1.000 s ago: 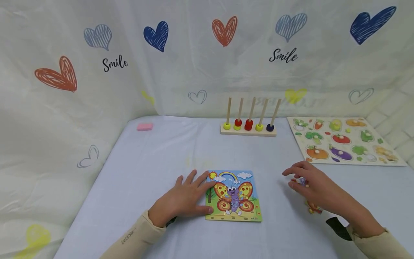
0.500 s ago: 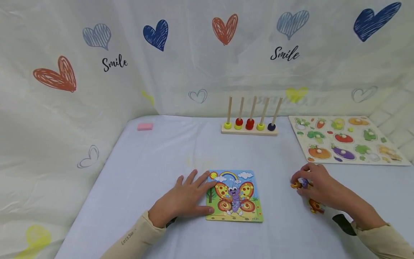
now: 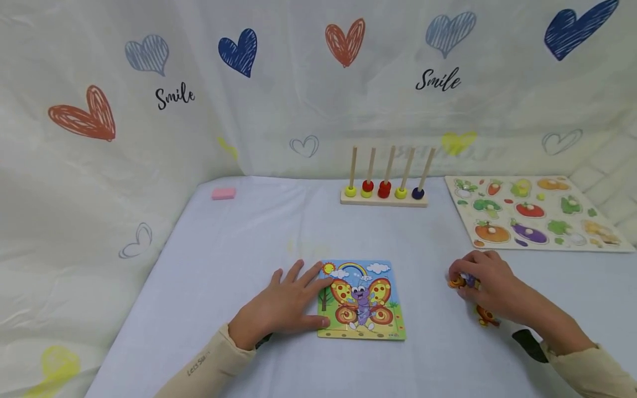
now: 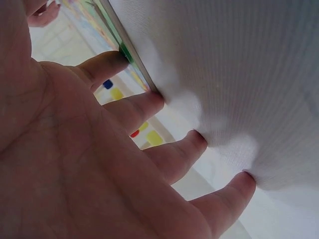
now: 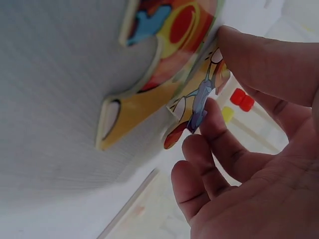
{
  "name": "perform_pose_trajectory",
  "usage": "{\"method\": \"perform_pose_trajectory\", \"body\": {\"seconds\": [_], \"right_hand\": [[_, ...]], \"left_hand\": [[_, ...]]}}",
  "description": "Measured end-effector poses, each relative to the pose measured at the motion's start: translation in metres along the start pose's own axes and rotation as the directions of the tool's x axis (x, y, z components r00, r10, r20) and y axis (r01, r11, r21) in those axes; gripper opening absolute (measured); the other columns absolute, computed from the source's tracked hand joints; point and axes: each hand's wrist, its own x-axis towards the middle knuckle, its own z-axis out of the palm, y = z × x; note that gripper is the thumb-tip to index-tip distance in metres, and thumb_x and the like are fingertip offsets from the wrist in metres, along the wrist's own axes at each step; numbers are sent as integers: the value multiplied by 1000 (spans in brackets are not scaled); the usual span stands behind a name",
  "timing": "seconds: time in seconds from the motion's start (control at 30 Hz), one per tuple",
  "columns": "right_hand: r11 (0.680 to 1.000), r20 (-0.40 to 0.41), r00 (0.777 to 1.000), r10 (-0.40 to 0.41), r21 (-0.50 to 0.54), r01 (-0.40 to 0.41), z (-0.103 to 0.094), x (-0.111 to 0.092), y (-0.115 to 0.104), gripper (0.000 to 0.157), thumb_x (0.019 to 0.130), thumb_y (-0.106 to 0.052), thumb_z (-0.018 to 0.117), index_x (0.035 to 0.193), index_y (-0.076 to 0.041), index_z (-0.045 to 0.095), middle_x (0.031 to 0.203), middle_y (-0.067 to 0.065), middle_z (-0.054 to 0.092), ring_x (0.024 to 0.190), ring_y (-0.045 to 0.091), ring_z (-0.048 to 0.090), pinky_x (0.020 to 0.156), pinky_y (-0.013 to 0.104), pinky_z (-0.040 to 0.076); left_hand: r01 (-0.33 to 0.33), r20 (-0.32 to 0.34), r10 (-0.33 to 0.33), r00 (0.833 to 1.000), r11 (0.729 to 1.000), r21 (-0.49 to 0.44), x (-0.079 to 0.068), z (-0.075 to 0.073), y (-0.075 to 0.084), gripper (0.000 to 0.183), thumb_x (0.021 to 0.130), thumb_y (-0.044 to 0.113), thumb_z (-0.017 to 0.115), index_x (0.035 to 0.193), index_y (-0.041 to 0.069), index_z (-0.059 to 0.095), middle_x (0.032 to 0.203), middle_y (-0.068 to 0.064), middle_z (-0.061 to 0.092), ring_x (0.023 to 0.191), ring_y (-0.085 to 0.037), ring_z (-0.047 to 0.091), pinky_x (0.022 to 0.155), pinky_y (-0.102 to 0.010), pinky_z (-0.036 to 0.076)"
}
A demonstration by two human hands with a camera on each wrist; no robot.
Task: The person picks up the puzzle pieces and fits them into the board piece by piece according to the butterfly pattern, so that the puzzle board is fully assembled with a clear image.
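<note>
A square butterfly puzzle board [image 3: 361, 301] lies flat in the head view. Along its left edge my left hand [image 3: 278, 304] rests with fingers spread, the thumb and index finger on the board. The left wrist view shows its other fingertips [image 4: 244, 180] touching the cloth. To the right of the board, my right hand [image 3: 492, 282] pinches a purple and orange puzzle piece [image 5: 200, 99] between thumb and fingers, low over the table; the hand partly hides the piece. A second, red and orange puzzle piece [image 3: 486, 317] lies just below that hand.
At the back stands a wooden peg rack [image 3: 383, 202] with coloured beads. A vegetable puzzle board [image 3: 502, 207] lies at the back right, beyond the right hand. On the far left of the white table [image 3: 249, 232] is a pink block [image 3: 223, 193].
My right hand has come down onto the puzzle piece, and its fingers have closed around it. The left hand stays in place on the board. The head view has shifted slightly.
</note>
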Motion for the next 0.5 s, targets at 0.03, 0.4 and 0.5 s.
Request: {"method": "perform_pose_trajectory", "body": {"seconds": [0.03,0.4,0.5], "right_hand": [[1000,-1,1000,-1,-1,1,0,-1,0,29,84,-5,91,100,-22,74,108,8,63,111,45,48,89,65,43],[1000,-2,1000,-8,21,8,3,-5,2,40,87,-9,89,123,-2,72,116,9,65,109,36,56,91,60,54],[999,-17,1000,13,31,-12,2,-6,2,40,86,-9,90,120,3,71,118,16,61,109,38,56,92,63,53]], "left_hand": [[0,0,0,1000,1000,-3,0,0,0,83,97,62,71,167,31,39,178,-3,21,162,-41,15,120,-72,23],[-4,-4,4,1000,1000,4,-1,2,-2,83,97,63,70,167,30,39,178,-3,21,162,-41,15,120,-72,23],[-10,-11,10,1000,1000,11,-1,2,-2,83,98,62,70,167,29,39,178,-3,21,161,-41,16,119,-72,24]]}}
